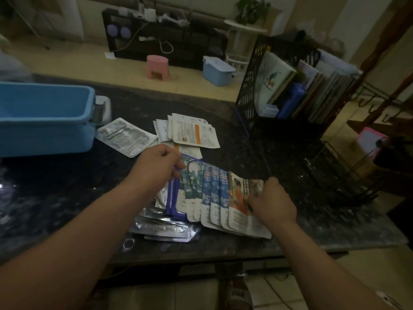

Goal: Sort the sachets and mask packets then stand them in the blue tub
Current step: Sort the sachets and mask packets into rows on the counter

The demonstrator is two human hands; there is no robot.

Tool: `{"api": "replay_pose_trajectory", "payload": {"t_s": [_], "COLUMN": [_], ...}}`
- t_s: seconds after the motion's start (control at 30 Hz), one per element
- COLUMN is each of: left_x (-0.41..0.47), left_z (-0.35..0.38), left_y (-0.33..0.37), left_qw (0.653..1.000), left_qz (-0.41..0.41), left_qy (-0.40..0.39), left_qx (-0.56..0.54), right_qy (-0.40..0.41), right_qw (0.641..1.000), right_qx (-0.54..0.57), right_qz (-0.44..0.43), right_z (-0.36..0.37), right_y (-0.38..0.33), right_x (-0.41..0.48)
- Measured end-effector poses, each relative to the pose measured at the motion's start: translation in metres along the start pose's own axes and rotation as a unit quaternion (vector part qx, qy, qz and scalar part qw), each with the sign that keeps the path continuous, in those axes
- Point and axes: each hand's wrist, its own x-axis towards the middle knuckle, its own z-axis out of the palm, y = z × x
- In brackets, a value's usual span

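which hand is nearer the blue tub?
Left. The left hand grips the fanned packets at their end on the blue tub side; the right hand holds the far, orange end of the fan.

The blue tub point(44, 117) is running off the frame at nine o'clock; print on the fanned mask packets point(219, 198) is blurring; silver sachets point(165, 229) are lying half-hidden beneath them.
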Motion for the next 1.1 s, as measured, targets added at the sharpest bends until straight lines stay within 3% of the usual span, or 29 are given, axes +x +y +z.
{"api": "replay_pose_trajectory", "payload": {"t_s": [0.07,0.13,0.37,0.6,0.77,0.9,1.0,1.1], "left_x": [-0.001,0.001,0.023,0.034,0.029,0.022,0.017,0.015], "left_z": [-0.004,-0.009,-0.045,-0.056,-0.053,-0.05,-0.044,-0.034], "left_y": [0.001,0.003,-0.004,-0.008,-0.011,-0.006,-0.003,0.0], "left_qw": [1.0,1.0,0.993,0.989,0.991,0.993,0.993,0.995], "left_qz": [0.003,0.003,-0.02,-0.046,-0.04,-0.032,-0.021,-0.011], "left_qy": [0.002,0.012,0.104,0.119,0.106,0.102,0.098,0.079], "left_qx": [-0.011,-0.026,-0.053,-0.081,-0.067,-0.058,-0.062,-0.066], "right_qy": [0.059,0.068,-0.052,-0.155,-0.081,-0.084,-0.064,0.015], "right_qw": [0.996,0.991,0.96,0.941,0.935,0.924,0.937,0.964], "right_qx": [-0.007,0.013,-0.006,-0.083,-0.131,-0.167,-0.118,0.053], "right_qz": [-0.063,-0.118,-0.274,-0.291,-0.318,-0.334,-0.322,-0.26], "right_z": [0.002,0.0,0.003,0.05,0.064,0.057,0.032,-0.008], "right_y": [-0.009,-0.026,-0.145,-0.206,-0.204,-0.192,-0.186,-0.177], "right_x": [-0.004,-0.002,0.073,0.125,0.125,0.122,0.116,0.107]}}
